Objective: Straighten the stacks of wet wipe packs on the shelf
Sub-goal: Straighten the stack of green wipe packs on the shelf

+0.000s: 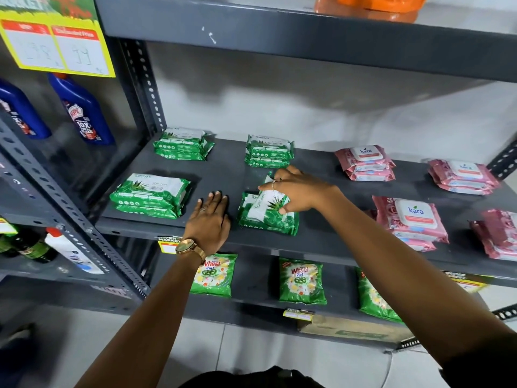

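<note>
Nearest, on the lower shelf (251, 278), three green detergent bags (302, 281) lie flat in a row.

Above it, the left hand (208, 222) lies palm down on the bare front of the grey shelf (223, 169), fingers spread, its grip open and empty; a gold watch (187, 247) sits on the wrist. Just right of it is the front green stack (265, 219) of wet wipe packs. Its top pack (270, 201) is skewed, lifted at an angle across the pack beneath, white label panel showing with an aloe print. The right hand (296, 191) has its grip closed on this top pack, thumb at the near edge and fingers over the far side.

To the left, another green stack (151, 196) lies near the shelf front, its packs roughly aligned, glossy green with a white top panel. Far right, pink packs (411, 219) with white lids are piled unevenly, one stack at the front and another cut off by the frame edge.

Farther back, two more green stacks (183, 144) (269, 151) sit near the wall, fairly tidy, well apart. Beyond on the right, two pink stacks (365, 163) (463, 176) lie slightly fanned.
</note>
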{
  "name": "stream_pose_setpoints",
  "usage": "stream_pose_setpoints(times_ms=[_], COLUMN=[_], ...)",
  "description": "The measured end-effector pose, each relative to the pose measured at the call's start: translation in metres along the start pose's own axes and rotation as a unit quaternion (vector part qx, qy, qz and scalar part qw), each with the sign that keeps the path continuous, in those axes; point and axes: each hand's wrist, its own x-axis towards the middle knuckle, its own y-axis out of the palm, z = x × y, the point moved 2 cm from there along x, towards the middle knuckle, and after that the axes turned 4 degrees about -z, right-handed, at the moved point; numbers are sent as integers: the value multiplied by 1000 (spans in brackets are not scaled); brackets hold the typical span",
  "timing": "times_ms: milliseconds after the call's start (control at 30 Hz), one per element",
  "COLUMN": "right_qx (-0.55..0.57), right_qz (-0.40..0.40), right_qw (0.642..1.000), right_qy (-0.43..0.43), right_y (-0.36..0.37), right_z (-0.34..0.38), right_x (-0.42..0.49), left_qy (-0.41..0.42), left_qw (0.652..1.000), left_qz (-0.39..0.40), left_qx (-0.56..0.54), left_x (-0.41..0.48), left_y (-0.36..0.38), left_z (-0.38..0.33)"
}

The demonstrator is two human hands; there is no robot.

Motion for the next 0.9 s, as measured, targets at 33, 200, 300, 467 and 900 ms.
stream_pose_setpoints(times_ms=[33,200,300,467,900], right_qx=[12,70,66,202,237], right_qz=[8,-18,-72,-59,-228], right_qw=[1000,994,991,976,929], right_qy=[19,84,88,51,167], right_y=[1,13,22,35,56], right_z=[-2,-7,-9,-18,12], right_x=[1,-4,-11,-12,-12], left_qy=[-1,-9,-5,-4,-4], left_qw=[1000,1000,1000,1000,1000], left_qz=[0,6,7,3,12], left_qx=[-1,-4,-5,-5,12], left_x=[0,1,1,0,1], left_y=[0,0,-1,-3,-2], left_z=[0,-1,-2,-2,-3])
